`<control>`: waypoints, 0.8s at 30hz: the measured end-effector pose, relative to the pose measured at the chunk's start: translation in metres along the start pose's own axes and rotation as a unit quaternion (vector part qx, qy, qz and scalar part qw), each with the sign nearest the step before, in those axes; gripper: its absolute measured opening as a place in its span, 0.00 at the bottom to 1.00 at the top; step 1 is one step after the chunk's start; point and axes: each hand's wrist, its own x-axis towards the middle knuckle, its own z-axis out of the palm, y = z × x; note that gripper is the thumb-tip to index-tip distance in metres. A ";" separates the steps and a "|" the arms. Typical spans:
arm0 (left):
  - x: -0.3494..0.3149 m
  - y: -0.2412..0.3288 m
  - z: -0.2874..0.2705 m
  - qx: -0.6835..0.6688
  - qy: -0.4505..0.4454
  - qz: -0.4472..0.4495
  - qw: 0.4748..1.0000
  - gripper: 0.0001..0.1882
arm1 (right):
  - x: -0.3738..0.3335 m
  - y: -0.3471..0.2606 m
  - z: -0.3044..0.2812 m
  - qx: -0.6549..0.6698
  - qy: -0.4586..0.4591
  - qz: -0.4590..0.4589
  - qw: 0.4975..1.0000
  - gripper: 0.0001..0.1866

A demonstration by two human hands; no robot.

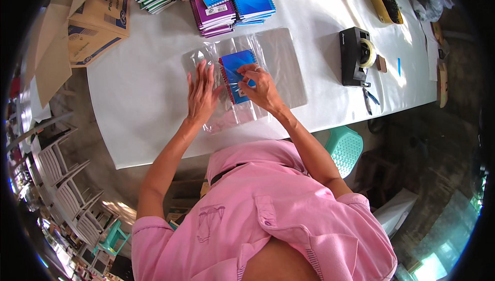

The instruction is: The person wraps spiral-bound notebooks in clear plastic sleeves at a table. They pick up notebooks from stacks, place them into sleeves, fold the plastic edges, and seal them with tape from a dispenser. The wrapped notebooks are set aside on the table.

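Note:
A small blue spiral notebook (233, 66) with a red binding along its left side lies slightly tilted on clear plastic film (240, 118). Some of the film's shiny folds spread out on both sides of the notebook. My left hand (202, 95) rests with its fingers stretched out on the film, just left of the binding. Over the notebook's right half is my right hand (262, 90), a ring on one finger. Its thumb and fingertips come together in a pinch above the cover; what lies between them is too small to make out.
Stacked notebooks (216, 22) line the far side of the white table (139, 116). A cardboard box (98, 31) stands left. At right are a black tape dispenser (350, 59), pliers (367, 101) and a yellow container (381, 5). A green stool (344, 149) stands by the near edge.

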 end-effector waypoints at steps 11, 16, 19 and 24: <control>0.106 0.017 -0.049 0.074 -0.199 0.306 0.928 0.34 | -0.002 0.006 -0.005 -0.029 -0.004 -0.089 0.996 0.03; 0.111 -0.001 -0.029 0.073 -0.175 0.380 0.905 0.20 | -0.007 0.009 -0.023 -0.035 -0.072 -0.122 0.989 0.07; 0.102 -0.007 -0.020 0.035 -0.099 0.389 0.915 0.19 | -0.014 0.018 -0.036 -0.083 -0.111 -0.164 0.977 0.16; 0.107 0.008 -0.003 0.015 -0.058 0.380 0.923 0.19 | -0.012 0.020 -0.026 -0.168 -0.141 -0.254 0.942 0.25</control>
